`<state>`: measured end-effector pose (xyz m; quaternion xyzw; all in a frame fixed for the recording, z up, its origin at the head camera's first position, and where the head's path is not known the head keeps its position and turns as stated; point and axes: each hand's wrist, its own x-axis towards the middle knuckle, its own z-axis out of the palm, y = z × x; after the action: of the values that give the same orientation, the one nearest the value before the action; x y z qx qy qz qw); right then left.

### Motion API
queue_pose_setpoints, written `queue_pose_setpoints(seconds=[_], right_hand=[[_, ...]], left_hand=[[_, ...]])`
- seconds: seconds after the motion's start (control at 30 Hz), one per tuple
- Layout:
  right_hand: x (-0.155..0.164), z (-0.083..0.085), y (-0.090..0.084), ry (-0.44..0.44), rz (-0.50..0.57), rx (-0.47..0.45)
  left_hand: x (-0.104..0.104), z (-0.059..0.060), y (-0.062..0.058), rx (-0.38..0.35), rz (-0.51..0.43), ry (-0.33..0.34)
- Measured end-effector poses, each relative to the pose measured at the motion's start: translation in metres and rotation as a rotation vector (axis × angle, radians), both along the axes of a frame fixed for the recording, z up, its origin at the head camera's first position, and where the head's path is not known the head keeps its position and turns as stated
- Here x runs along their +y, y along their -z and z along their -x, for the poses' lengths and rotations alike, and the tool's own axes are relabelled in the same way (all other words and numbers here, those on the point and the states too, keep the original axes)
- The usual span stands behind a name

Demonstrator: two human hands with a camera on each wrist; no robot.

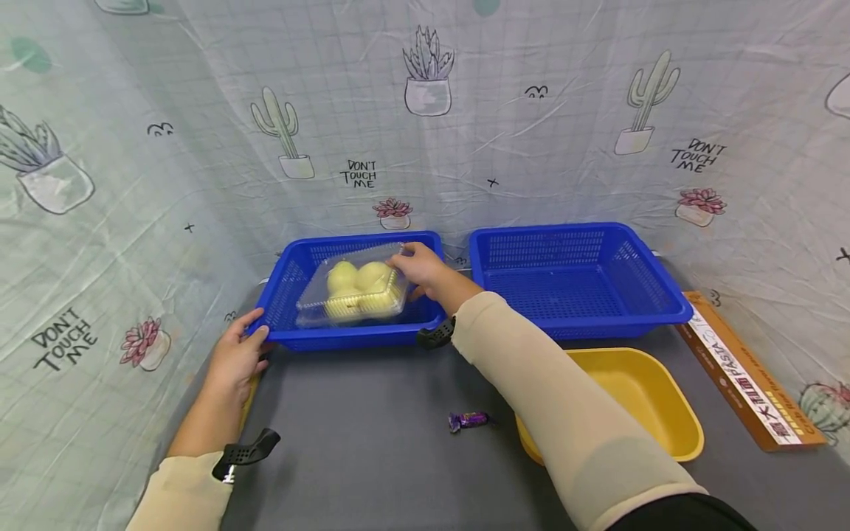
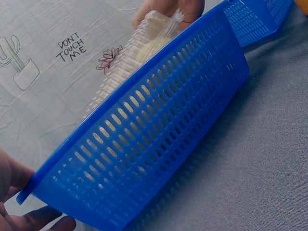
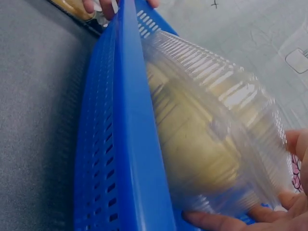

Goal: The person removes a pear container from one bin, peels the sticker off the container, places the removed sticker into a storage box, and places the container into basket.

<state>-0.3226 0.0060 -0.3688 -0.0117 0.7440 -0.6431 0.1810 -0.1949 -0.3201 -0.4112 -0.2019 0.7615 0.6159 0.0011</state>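
- Two blue baskets side by side at the back of the grey bench [image 1: 372,457]: left basket [image 1: 292,335] with the clamshell over it, right basket [image 1: 578,295] bare inside.
- One yellow tray [image 1: 671,435], in front of the right basket.
- One long brown carton [image 1: 744,369], flat along the right edge.
- One clear clamshell box [image 1: 352,291] of yellowish fruit, at least two pieces, tilted over the left basket's inside, near its right wall.
- Two hands: right hand [image 1: 421,269], grip closed round the clamshell's far right corner, fingers under and thumb over; left hand [image 1: 235,354], grip pinching the left basket's near-left rim corner.
- One purple wrapped sweet [image 1: 468,421], loose on the bench, left of the tray.
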Motion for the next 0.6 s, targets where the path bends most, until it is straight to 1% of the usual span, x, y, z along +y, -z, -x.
queue_pose_setpoints(seconds=[0.1,0.37,0.6], right_hand=[[-0.001,0.001,0.003,-0.012,0.033,-0.012],[-0.001,0.008,0.007,-0.063,0.156,-0.042],[-0.004,0.013,0.012,-0.057,0.159,-0.027]], left_hand=[[-0.001,0.0,0.001,0.004,0.0,-0.002],[-0.001,0.0,0.0,0.002,-0.012,0.014],[-0.001,-0.001,-0.001,-0.007,-0.008,0.023]])
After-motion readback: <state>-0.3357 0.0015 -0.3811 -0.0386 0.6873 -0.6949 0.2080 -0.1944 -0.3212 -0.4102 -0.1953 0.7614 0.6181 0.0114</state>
